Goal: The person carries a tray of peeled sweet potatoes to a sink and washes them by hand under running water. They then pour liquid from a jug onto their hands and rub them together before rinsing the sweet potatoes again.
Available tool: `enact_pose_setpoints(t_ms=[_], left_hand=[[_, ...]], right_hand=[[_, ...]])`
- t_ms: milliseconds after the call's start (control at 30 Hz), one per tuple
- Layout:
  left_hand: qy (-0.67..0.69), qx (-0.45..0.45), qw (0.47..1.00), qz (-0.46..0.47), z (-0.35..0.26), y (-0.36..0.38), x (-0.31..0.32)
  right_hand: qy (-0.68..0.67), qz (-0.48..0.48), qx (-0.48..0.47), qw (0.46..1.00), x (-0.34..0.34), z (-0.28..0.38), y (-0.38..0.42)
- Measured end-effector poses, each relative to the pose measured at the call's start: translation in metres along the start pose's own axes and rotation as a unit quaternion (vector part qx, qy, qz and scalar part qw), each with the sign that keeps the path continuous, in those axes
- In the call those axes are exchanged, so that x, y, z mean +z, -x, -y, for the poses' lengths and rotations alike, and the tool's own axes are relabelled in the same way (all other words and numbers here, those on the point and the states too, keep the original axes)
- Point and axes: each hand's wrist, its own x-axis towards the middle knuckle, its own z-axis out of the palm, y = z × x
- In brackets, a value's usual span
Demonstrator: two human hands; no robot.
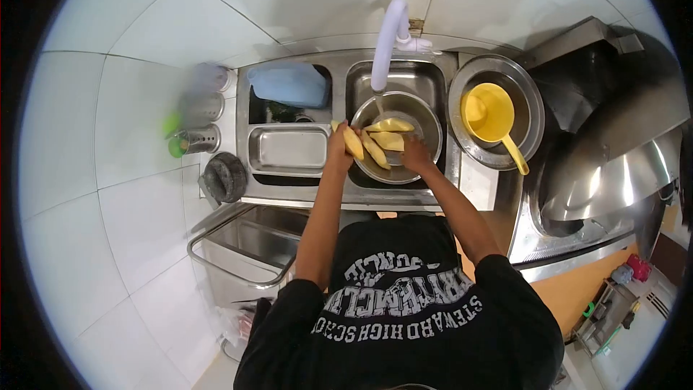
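Hands meet over the steel bowl [427, 146] in the sink, under the tap [388, 36]. My left hand [338, 146] grasps one yellow peeled piece [353, 143], long axis slanting toward the bowl; my right hand [414, 153] rests on the pieces [388, 134] inside, its grip unclear.

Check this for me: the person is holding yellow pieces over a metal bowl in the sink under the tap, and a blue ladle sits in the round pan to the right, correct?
Not quite. The ladle in the round pan is yellow, not blue, as the head view shows. The rest holds: both hands, left and right, hold yellow pieces over the metal bowl under the tap.
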Motion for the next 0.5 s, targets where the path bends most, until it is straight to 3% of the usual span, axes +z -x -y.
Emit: enact_pose_setpoints(t_ms=[33, 100, 167, 233, 300, 333, 367, 433, 467, 500], left_hand=[[0.003, 0.010, 0.999, 0.050, 0.000, 0.009, -0.010], [0.020, -0.010, 0.998, 0.051, 0.010, 0.007, -0.040], [0.041, -0.031, 0.997, 0.055, 0.015, 0.015, -0.046], [-0.020, 0.006, 1.000, -0.003, 0.015, 0.040, -0.037], [-0.021, 0.012, 1.000, -0.006, 0.018, 0.044, -0.042], [-0.023, 0.022, 0.999, -0.001, 0.020, 0.045, -0.042], [-0.019, 0.020, 1.000, 0.000, 0.024, 0.044, -0.044], [-0.013, 0.034, 0.999, -0.035, 0.031, 0.037, -0.043], [-0.008, 0.035, 0.999, -0.030, 0.033, 0.036, -0.040], [-0.049, 0.038, 0.998, 0.004, 0.037, 0.037, -0.038]], right_hand=[[-0.003, 0.001, -0.006, 1.000, 0.014, 0.003, -0.006], [0.133, -0.079, -0.110, 0.982, 0.029, 0.014, -0.016], [0.147, -0.053, -0.092, 0.983, 0.030, 0.027, -0.030], [0.160, -0.022, -0.067, 0.985, 0.028, 0.029, -0.038], [0.026, 0.069, -0.081, 0.994, 0.020, 0.018, -0.044], [0.030, 0.071, -0.081, 0.994, 0.017, 0.013, -0.043], [-0.085, 0.105, -0.084, 0.987, 0.016, 0.007, -0.044], [-0.359, 0.153, -0.092, 0.916, 0.035, -0.015, -0.056], [-0.353, 0.150, -0.094, 0.919, 0.021, -0.013, -0.046], [-0.393, 0.118, -0.185, 0.893, -0.003, -0.006, -0.025]])
